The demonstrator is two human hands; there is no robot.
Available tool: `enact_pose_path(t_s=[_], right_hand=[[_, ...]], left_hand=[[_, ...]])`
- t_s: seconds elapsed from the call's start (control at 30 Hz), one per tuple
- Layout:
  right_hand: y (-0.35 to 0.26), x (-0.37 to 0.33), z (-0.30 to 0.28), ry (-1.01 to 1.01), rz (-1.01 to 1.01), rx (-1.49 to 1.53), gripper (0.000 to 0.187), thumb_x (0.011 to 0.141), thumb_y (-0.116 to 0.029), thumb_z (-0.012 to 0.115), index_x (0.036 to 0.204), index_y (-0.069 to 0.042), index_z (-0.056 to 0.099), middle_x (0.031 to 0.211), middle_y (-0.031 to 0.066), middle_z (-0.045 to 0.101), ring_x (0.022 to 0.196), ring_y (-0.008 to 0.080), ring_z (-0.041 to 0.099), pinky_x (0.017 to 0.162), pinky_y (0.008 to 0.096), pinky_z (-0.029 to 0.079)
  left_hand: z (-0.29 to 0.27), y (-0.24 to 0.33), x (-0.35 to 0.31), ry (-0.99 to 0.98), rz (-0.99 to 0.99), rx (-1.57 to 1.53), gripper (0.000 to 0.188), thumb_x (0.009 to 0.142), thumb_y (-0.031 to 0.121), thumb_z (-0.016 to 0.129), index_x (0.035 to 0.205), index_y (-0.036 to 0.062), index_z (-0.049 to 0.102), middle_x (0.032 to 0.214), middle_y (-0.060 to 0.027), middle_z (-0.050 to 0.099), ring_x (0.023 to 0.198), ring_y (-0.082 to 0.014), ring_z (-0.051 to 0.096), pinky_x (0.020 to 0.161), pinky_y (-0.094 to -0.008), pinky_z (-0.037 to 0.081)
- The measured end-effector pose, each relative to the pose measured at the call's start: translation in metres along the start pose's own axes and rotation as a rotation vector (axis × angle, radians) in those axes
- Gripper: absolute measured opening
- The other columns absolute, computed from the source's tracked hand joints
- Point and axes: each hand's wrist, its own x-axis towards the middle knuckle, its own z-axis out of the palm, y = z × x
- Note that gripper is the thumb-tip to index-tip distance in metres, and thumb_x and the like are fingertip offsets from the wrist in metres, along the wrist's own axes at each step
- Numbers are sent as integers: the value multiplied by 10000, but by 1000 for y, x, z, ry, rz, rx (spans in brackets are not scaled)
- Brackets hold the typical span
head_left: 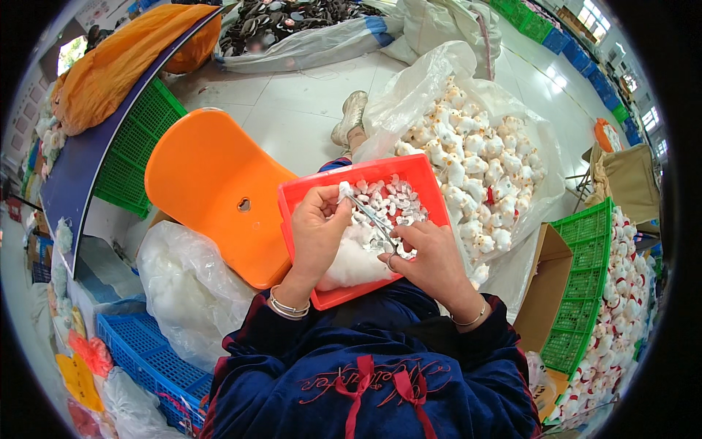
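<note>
The open plastic sack [404,86] stands ahead and to the right, filled with white plush toys [475,164]. The orange chair [208,183] is at the left, its seat edge beside the red tray. A clear bag [186,282] of white filling lies below the chair. The red tray [358,173] is positioned in front of the torso, at the lap, turned slightly counterclockwise.

Both forearms extend forward from the lower edge, converging over the tray. The left hand [314,230] is raised above the tray's left side, back of the hand outward, fingers bent. The right hand [433,256] is above the tray's right side, angled inward to the left, fingers curled.

A wad of white stuffing [351,263] occupies the near part of the tray. The metal scissor-handled tool [375,219] runs diagonally between the hands; the right fingers grip its ring handles, and its tip points up-left. Small pale pieces [398,199] cover the tray's far part. The left thumb and index finger pinch one small white piece [344,189] at the tool's tip.
</note>
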Motion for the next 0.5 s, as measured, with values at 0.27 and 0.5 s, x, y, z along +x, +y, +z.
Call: enact_pose_path(t_s=[0.27, 0.5], right_hand=[[-9, 4, -4, -201, 118, 173, 320, 845, -355, 791, 926, -50, 744, 728, 119, 676, 682, 315, 679, 615, 446, 490], [-2, 4, 10, -89, 86, 51, 362, 823, -351, 809, 1037, -68, 738, 822, 101, 688, 837, 318, 673, 777, 446, 506]], left_hand=[[1, -7, -5, 38, 45, 47, 140, 989, 8, 648, 1126, -16, 641, 927, -20, 698, 766, -49, 639, 687, -213, 528], [-7, -13, 0, -71, 1, 60, 74, 988, 46, 663, 1052, 7, 663, 896, 2, 683, 756, -39, 618, 680, -216, 512]])
